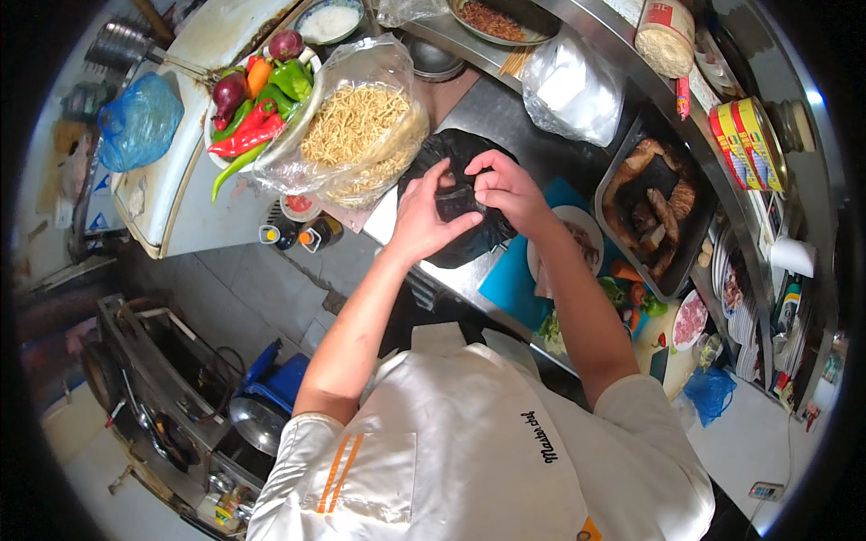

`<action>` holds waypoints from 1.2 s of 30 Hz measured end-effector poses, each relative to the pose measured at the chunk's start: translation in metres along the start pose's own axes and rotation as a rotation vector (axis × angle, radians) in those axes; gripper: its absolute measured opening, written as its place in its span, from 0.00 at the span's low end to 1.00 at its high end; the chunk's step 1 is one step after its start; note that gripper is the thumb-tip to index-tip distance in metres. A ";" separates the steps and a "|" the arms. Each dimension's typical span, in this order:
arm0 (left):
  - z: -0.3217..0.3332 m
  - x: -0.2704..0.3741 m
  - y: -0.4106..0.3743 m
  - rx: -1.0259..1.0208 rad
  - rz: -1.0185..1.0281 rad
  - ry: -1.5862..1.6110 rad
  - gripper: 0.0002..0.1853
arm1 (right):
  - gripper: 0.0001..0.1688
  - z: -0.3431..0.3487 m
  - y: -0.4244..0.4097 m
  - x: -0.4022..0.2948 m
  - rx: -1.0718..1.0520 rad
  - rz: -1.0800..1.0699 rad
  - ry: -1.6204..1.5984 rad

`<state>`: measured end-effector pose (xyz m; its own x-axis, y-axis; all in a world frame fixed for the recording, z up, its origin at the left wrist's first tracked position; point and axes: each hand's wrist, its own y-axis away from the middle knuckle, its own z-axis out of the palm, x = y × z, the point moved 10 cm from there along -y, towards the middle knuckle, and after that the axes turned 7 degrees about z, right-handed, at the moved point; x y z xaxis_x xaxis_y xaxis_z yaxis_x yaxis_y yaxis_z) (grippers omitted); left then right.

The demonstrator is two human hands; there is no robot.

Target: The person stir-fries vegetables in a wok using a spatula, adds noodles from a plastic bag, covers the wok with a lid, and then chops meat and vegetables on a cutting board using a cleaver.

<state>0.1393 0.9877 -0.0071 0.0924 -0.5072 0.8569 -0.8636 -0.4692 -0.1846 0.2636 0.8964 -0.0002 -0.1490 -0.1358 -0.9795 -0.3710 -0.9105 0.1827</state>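
Observation:
A black plastic bag (pixel 463 247) sits on the metal counter before me, bunched and with folds at its top. My left hand (pixel 433 216) lies over the bag's near left side, thumb stretched across it and fingers spread apart. On the bag's right side, my right hand (pixel 511 193) has its fingers curled, and the thumb and fingertips appear to pinch the black plastic. What the bag contains is hidden. Just left of it, a clear plastic bag of noodles (pixel 355 125) leans beside a bowl of peppers and onions (pixel 260 101).
Right of the bag are a plate of meat (pixel 575 230) on a blue board (pixel 504 280) and a dark tray of browned meat (pixel 653 209). White plastic bags (pixel 574 84) lie behind. Two bottles (pixel 318 233) stand at lower left. Stacked plates (pixel 747 338) fill the right shelf.

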 end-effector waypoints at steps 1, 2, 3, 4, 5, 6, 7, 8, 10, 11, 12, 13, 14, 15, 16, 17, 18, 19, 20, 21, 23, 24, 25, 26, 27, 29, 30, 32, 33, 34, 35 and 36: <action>0.000 0.005 -0.002 -0.091 -0.017 -0.071 0.47 | 0.11 -0.002 0.002 -0.011 0.013 -0.054 0.078; -0.005 0.007 0.000 -0.182 -0.036 -0.143 0.45 | 0.15 -0.003 0.008 0.012 -0.082 0.233 -0.180; -0.008 0.005 0.005 -0.278 -0.049 -0.215 0.44 | 0.17 0.004 0.012 0.017 -0.143 0.359 -0.047; -0.018 0.015 0.009 -0.270 0.074 -0.193 0.37 | 0.18 0.008 0.017 0.024 -0.201 0.485 0.086; -0.025 0.020 0.019 -0.318 0.123 -0.245 0.31 | 0.19 0.010 0.024 0.033 -0.261 0.610 0.219; -0.033 0.024 0.031 -0.376 0.169 -0.281 0.29 | 0.22 -0.001 0.017 0.032 -0.170 0.483 0.458; -0.037 0.029 0.042 -0.436 0.215 -0.310 0.26 | 0.24 -0.011 0.013 0.039 -0.073 0.356 0.693; -0.042 0.038 0.048 -0.444 0.255 -0.300 0.24 | 0.27 -0.019 0.011 0.045 0.027 0.224 0.925; -0.055 0.054 0.064 -0.402 0.268 -0.328 0.21 | 0.39 -0.032 0.004 0.019 0.243 0.116 1.132; -0.056 0.051 0.069 -0.385 0.245 -0.332 0.21 | 0.46 -0.038 0.006 -0.002 0.308 0.142 1.187; -0.057 0.047 0.074 -0.375 0.228 -0.333 0.21 | 0.47 -0.044 0.007 -0.016 0.380 0.119 1.248; -0.059 0.045 0.078 -0.364 0.211 -0.334 0.21 | 0.48 -0.049 0.008 -0.027 0.452 0.096 1.309; -0.061 0.046 0.083 -0.349 0.211 -0.335 0.20 | 0.49 -0.057 0.008 -0.024 0.430 0.214 1.298; -0.061 0.046 0.085 -0.325 0.203 -0.304 0.20 | 0.50 -0.065 0.008 -0.020 0.409 0.330 1.288; -0.059 0.046 0.088 -0.302 0.195 -0.273 0.20 | 0.52 -0.071 0.010 -0.017 0.387 0.446 1.275; -0.057 0.047 0.090 -0.278 0.187 -0.242 0.19 | 0.51 -0.068 0.013 -0.021 0.356 0.476 1.289; -0.055 0.050 0.092 -0.246 0.162 -0.188 0.19 | 0.50 -0.062 0.019 -0.024 0.321 0.505 1.305; -0.051 0.054 0.095 -0.193 0.206 -0.118 0.17 | 0.49 -0.055 0.023 -0.025 0.283 0.531 1.317; -0.043 0.051 0.101 -0.195 0.152 -0.035 0.16 | 0.47 -0.043 0.022 -0.041 0.322 0.373 1.302; -0.035 0.049 0.107 -0.200 0.101 0.045 0.15 | 0.45 -0.028 0.021 -0.055 0.363 0.216 1.278; -0.025 0.053 0.112 -0.147 0.119 0.012 0.15 | 0.40 -0.004 0.013 -0.070 0.411 -0.005 1.380; -0.024 0.054 0.113 -0.142 0.129 -0.018 0.16 | 0.39 0.003 -0.001 -0.065 0.426 -0.067 1.514; -0.022 0.055 0.111 -0.137 0.142 -0.049 0.19 | 0.36 -0.009 -0.017 -0.045 0.414 0.013 1.561; -0.027 0.043 0.109 -0.031 0.024 0.029 0.20 | 0.33 -0.021 -0.033 -0.026 0.394 0.090 1.607; -0.030 0.031 0.109 0.071 -0.093 0.110 0.21 | 0.29 -0.048 -0.047 0.010 0.347 0.312 1.554; -0.042 0.006 0.107 0.257 -0.194 0.195 0.25 | 0.21 -0.076 -0.063 0.041 0.377 0.359 1.370; -0.048 -0.003 0.103 0.280 -0.254 0.234 0.25 | 0.18 -0.085 -0.065 0.035 0.457 0.198 1.248; -0.068 0.010 0.083 0.346 -0.239 0.352 0.26 | 0.14 -0.094 -0.053 0.013 0.646 -0.083 0.919; -0.086 0.035 0.068 0.347 -0.120 0.272 0.26 | 0.14 -0.095 -0.047 0.007 0.681 -0.087 0.860; -0.096 0.047 0.063 0.338 -0.101 0.264 0.27 | 0.14 -0.092 -0.039 -0.003 0.710 -0.093 0.800; -0.102 0.053 0.063 0.328 -0.082 0.256 0.27 | 0.14 -0.089 -0.029 -0.010 0.739 -0.098 0.739; -0.103 0.049 0.071 0.312 -0.124 0.275 0.25 | 0.16 -0.094 -0.020 -0.006 0.753 -0.014 0.691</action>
<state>0.0315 1.0042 0.0711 0.0142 -0.2416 0.9703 -0.6594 -0.7318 -0.1726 0.3582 0.8788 -0.0058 0.3325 -0.5396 -0.7735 -0.8841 -0.4639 -0.0564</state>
